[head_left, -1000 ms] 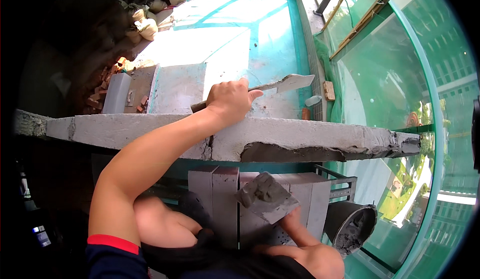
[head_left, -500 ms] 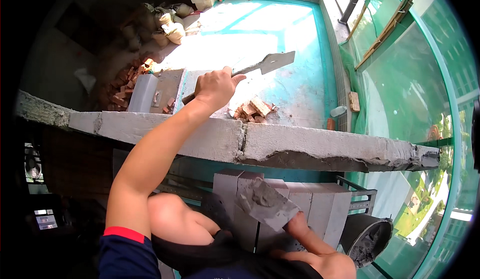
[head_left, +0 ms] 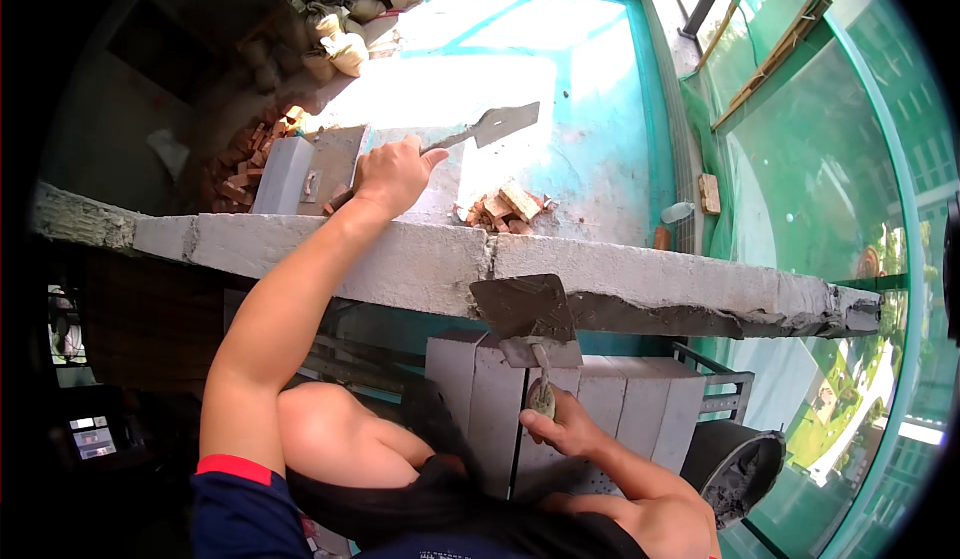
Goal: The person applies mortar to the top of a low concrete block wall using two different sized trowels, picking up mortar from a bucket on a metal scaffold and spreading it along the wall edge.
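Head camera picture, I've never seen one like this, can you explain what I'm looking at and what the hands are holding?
This is one view from a wide fisheye camera worn on a person's head, looking down, so straight edges bend. No machine here: two bare hands. The left hand reaches over a grey concrete wall and holds a long flat trowel out beyond it. The right hand, nearer the body, holds a mortar board by its handle against the wall's near face. Below are grey blocks and a black bucket. Far below lie broken bricks on a teal floor.

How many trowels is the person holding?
2: one trowel in the left hand beyond the wall; another trowel in the right hand, against its near face.
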`<state>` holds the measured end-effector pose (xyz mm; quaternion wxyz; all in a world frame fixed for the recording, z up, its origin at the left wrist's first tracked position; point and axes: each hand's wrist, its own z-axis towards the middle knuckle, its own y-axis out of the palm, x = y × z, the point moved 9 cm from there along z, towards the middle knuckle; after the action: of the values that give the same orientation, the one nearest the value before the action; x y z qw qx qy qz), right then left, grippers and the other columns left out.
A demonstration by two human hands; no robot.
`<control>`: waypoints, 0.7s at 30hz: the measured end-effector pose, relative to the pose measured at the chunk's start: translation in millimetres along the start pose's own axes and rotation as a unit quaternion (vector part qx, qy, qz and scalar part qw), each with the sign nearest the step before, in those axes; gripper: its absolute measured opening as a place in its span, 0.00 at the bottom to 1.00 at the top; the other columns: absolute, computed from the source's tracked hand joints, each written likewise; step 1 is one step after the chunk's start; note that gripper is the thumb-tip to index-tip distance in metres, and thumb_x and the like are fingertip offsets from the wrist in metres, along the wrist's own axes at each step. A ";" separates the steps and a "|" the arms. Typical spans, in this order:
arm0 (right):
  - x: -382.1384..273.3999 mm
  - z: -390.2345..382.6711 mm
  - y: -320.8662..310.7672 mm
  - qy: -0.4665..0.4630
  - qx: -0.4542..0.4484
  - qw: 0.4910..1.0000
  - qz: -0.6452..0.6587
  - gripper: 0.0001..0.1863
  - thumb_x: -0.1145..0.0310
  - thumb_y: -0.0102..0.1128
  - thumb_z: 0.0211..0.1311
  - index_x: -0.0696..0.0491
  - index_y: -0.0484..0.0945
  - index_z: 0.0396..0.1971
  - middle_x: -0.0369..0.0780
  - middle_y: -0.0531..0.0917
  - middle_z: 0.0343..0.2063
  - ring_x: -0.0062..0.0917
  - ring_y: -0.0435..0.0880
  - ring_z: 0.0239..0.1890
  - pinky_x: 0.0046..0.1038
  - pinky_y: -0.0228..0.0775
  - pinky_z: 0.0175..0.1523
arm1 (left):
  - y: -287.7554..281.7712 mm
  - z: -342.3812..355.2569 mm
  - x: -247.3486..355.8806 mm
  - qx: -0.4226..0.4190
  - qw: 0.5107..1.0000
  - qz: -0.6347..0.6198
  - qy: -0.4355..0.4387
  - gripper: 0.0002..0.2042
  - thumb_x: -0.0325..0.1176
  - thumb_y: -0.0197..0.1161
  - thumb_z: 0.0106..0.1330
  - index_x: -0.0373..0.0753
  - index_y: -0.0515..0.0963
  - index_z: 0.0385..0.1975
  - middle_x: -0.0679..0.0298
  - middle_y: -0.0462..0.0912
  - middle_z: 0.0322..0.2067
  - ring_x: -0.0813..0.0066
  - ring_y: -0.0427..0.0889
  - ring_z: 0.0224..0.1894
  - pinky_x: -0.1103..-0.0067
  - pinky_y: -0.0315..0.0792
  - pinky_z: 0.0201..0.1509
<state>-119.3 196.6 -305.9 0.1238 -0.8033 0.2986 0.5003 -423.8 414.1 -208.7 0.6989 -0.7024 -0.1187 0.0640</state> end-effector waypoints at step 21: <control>96.0 -554.9 -168.7 0.531 0.598 0.558 -0.223 0.25 0.48 0.58 0.54 0.59 0.76 0.34 0.52 0.82 0.31 0.45 0.80 0.37 0.41 0.71 0.41 | 19.7 13.3 -49.1 -0.004 0.996 -0.090 0.024 0.22 0.52 0.50 0.66 0.35 0.75 0.33 0.51 0.77 0.31 0.53 0.75 0.37 0.66 0.67 0.42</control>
<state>418.3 19.7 -146.9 0.5022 -0.7065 0.3523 -0.3530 -473.1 414.5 -232.2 0.7013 -0.6932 -0.1655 -0.0165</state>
